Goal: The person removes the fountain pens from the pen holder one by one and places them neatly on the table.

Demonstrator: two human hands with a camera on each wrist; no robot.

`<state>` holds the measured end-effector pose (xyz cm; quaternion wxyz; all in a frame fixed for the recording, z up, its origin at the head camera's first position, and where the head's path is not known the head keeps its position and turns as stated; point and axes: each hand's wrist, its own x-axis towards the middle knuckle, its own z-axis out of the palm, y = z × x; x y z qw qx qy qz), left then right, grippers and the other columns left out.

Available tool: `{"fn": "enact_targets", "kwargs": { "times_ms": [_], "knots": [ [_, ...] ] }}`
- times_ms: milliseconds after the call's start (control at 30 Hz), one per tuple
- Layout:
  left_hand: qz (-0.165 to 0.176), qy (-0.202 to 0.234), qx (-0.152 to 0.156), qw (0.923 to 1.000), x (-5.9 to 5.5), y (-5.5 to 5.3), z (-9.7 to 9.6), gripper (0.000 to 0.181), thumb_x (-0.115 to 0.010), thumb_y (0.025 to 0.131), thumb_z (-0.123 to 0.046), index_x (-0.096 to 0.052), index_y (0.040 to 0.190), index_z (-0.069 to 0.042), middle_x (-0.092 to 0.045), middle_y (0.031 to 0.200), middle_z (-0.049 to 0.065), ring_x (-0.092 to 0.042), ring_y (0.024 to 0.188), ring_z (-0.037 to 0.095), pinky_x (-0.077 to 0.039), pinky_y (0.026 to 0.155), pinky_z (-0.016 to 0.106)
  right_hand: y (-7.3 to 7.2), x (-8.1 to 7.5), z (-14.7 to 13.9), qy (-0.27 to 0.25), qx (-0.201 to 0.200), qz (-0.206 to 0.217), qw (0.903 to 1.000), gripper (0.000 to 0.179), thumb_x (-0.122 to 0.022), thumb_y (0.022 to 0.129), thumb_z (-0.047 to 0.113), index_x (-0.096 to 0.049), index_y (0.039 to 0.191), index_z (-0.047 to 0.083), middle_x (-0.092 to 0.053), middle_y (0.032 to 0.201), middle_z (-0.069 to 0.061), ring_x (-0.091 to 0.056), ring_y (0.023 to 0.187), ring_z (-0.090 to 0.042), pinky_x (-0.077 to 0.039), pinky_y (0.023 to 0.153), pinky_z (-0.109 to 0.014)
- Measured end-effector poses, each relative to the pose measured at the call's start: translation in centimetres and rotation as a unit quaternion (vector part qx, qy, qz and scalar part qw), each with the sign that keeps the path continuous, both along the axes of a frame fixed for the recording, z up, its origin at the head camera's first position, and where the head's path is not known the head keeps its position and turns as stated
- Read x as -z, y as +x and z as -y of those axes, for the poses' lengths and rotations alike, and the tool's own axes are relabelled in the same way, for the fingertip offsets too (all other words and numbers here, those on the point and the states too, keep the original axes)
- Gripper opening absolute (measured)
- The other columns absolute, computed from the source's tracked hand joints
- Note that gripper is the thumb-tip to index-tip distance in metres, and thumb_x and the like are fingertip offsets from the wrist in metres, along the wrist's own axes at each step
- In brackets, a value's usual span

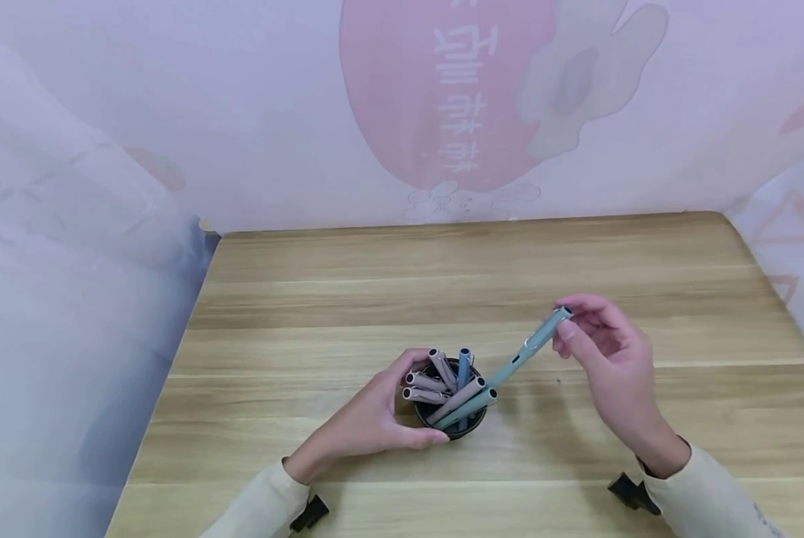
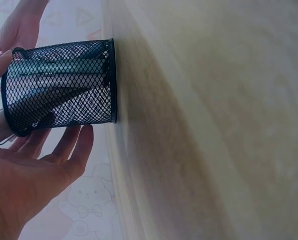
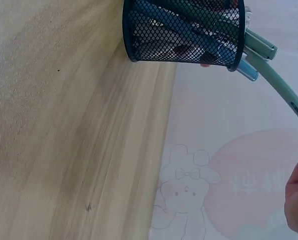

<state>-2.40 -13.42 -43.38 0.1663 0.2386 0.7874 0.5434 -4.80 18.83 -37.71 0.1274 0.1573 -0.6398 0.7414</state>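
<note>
While the left hand (image 1: 368,418) curls thumb and fingers round the black mesh cup (image 2: 61,87), probably to keep it from tipping, the right hand (image 1: 617,366) pinches a green pen (image 1: 528,348) near its upper end, to the right of the cup. Gripping it there leaves the rest of the barrel free, slanting down leftward to the rim, though whether its lower end sits inside is hidden. The cup stands on the wooden table (image 1: 308,299), and its wide mouth lets the other pens lean outward: a second green pen (image 1: 472,408) toward the right, a blue pen (image 1: 465,365) on the far side, greyish pens (image 1: 427,382) mostly on the left
</note>
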Motion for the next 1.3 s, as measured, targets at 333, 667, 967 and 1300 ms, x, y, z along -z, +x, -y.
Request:
{"fn": "enact_targets", "kwargs": {
  "times_ms": [333,667,967,1300],
  "knots": [
    [0.009,-0.001,0.023,0.9997,0.3,0.2,-0.8,0.092,-0.097,0.085,-0.043,-0.04,0.157,-0.039,-0.061,0.144,-0.015,-0.054,0.139,0.012,-0.041,0.12,0.05,-0.2,0.8,-1.8,-0.05,0.04,0.055,0.9964,0.017,-0.061,0.104,-0.013,-0.064,0.12,-0.01,-0.068,0.099,-0.012,-0.065,0.078,-0.019,-0.056,0.07,-0.022],
    [0.01,-0.008,0.019,0.9997,0.0,0.3,-0.1,0.092,-0.097,0.084,-0.041,-0.04,0.156,-0.038,-0.061,0.144,-0.015,-0.054,0.139,0.012,-0.041,0.119,0.05,-1.8,3.0,-2.3,0.159,-0.014,0.184,0.9698,0.023,-0.07,0.108,0.01,-0.065,0.125,-0.004,-0.072,0.105,-0.009,-0.072,0.092,-0.017,-0.06,0.084,-0.026],
    [0.016,0.024,0.022,0.9994,-0.1,0.2,0.3,0.09,-0.099,0.084,-0.031,-0.043,0.155,-0.034,-0.065,0.141,-0.012,-0.059,0.134,0.016,-0.043,0.118,0.045,-3.5,4.1,-2.5,0.239,-0.068,0.242,0.938,0.029,-0.07,0.107,0.012,-0.064,0.13,-0.006,-0.072,0.105,-0.012,-0.071,0.086,-0.019,-0.062,0.075,-0.032],
    [0.02,0.015,0.022,0.9994,-0.2,0.4,0.5,0.09,-0.097,0.085,-0.033,-0.041,0.156,-0.035,-0.063,0.143,-0.012,-0.057,0.137,0.015,-0.04,0.12,0.048,-4.8,5.2,-2.7,0.298,-0.111,0.285,0.9041,0.029,-0.07,0.106,0.009,-0.062,0.128,-0.008,-0.07,0.093,-0.01,-0.066,0.081,-0.018,-0.062,0.073,-0.031]
  ]
}}
